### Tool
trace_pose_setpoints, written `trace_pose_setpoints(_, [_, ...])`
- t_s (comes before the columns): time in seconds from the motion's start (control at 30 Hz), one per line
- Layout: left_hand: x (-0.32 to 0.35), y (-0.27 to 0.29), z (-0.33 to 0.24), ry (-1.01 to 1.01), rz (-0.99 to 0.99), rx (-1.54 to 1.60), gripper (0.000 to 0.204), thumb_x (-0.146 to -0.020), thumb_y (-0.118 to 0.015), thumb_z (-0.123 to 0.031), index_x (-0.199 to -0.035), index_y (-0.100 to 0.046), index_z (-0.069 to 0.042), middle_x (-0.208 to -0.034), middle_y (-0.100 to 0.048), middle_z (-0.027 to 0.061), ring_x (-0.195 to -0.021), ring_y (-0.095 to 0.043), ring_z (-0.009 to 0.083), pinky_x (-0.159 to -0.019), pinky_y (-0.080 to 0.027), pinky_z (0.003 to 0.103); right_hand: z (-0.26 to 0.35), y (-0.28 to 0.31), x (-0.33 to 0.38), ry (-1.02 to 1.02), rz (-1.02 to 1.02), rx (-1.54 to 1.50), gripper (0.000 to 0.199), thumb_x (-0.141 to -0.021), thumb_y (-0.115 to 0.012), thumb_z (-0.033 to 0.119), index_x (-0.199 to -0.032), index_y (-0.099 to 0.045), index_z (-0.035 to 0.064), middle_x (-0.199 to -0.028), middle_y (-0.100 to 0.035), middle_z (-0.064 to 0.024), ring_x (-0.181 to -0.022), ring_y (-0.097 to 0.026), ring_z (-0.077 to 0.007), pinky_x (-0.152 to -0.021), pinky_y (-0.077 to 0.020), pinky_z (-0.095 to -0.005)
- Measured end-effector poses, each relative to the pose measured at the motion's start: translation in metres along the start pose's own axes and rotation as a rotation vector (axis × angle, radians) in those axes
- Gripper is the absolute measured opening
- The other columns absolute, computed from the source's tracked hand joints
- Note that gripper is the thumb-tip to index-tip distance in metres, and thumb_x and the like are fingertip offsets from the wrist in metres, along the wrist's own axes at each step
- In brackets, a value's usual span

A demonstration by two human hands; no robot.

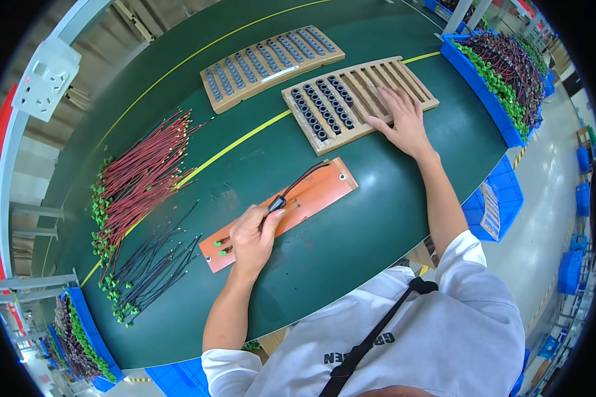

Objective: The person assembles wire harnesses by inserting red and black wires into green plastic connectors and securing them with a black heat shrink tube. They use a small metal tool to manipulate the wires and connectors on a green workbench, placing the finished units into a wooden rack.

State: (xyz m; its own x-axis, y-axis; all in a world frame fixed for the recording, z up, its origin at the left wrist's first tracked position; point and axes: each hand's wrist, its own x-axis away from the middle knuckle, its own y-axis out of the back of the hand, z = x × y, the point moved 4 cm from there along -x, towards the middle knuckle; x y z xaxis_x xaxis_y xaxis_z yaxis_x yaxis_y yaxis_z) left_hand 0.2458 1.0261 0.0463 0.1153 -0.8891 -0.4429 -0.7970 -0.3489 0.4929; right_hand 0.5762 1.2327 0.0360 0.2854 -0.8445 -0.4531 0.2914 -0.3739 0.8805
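My left hand (251, 235) is closed around a small black cylindrical part (277, 204), which has red and black wires (309, 173) running out toward the far right. Under it lies a long orange board (328, 190), with two green-ended wire tips (222, 247) showing beside my fingers at its left end. My right hand (404, 122) rests, fingers spread, on the right part of a slotted wooden tray (343, 140). Several rows of black ring-shaped parts (321, 106) fill that tray's left slots. What may lie beneath my right fingers is hidden.
A second wooden tray (271, 78) with rows of grey parts stands farther back. Left on the green table (377, 248) lie red wires (146, 169) and black wires (159, 261) with green ends. Blue bins of wires flank the table, one at the right (489, 99), one at the left (96, 337).
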Motion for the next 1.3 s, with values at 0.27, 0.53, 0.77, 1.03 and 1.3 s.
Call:
trace_pose_setpoints(0.27, [-0.001, -0.001, 0.003, -0.01, 0.003, -0.041, 0.019, -0.087, -0.08, -0.011, -0.082, -0.069, 0.003, -0.067, -0.059, 0.0112, -0.057, -0.055, 0.024, -0.054, -0.043, 0.037, 0.03, -0.028, -0.02, 0.048, 0.152, -0.107, 0.073, -0.101, -0.052, 0.058, -0.158, -0.038, 0.0132, -0.161, -0.04, -0.0154, -0.155, -0.026, -0.0342, -0.122, -0.0146, -0.0645])
trace_pose_setpoints(0.53, [0.006, 0.007, 0.007, -0.044, -0.044, 0.023, 0.014, -0.09, -0.078, -0.01, -0.095, -0.072, 0.001, -0.075, -0.064, 0.0106, -0.064, -0.059, 0.0212, -0.058, -0.046, 0.033, 0.185, 0.031, 0.024, 0.523, 0.155, -0.726, 0.05, -0.079, -0.069, 0.012, -0.128, -0.065, 0.0071, -0.128, -0.062, -0.0114, -0.123, -0.055, -0.0343, -0.107, -0.0404, -0.0457])
trace_pose_setpoints(0.77, [0.002, 0.004, 0.002, -0.105, -0.041, -0.012, 0.012, -0.092, -0.075, -0.009, -0.096, -0.07, 0.001, -0.077, -0.063, 0.0119, -0.064, -0.062, 0.0268, -0.057, -0.049, 0.038, 0.212, 0.004, 0.049, 0.394, 0.464, -1.237, 0.035, -0.092, -0.059, 0.005, -0.125, -0.07, 0.0069, -0.122, -0.063, -0.0099, -0.114, -0.059, -0.0247, -0.102, -0.0411, -0.0365])
trace_pose_setpoints(1.03, [0.003, 0.002, -0.001, -0.135, -0.004, -0.152, 0.012, -0.094, -0.071, -0.007, -0.102, -0.068, 0.002, -0.08, -0.064, 0.0145, -0.065, -0.065, 0.0303, -0.058, -0.051, 0.041, 0.213, 0.004, 0.055, 0.354, 0.494, -1.378, 0.031, -0.103, -0.056, 0.014, -0.129, -0.067, 0.0012, -0.123, -0.062, -0.0113, -0.116, -0.06, -0.0265, -0.101, -0.0478, -0.0371])
trace_pose_setpoints(1.3, [0.005, -0.008, -0.003, -0.162, 0.051, -0.259, 0.012, -0.094, -0.071, -0.008, -0.099, -0.067, 0.002, -0.083, -0.066, 0.015, -0.066, -0.066, 0.0331, -0.058, -0.052, 0.042, 0.199, 0.0, 0.056, 0.341, 0.466, -1.28, 0.03, -0.107, -0.056, 0.028, -0.123, -0.071, 0.0067, -0.106, -0.064, -0.0067, -0.106, -0.062, -0.0226, -0.096, -0.0463, -0.039])
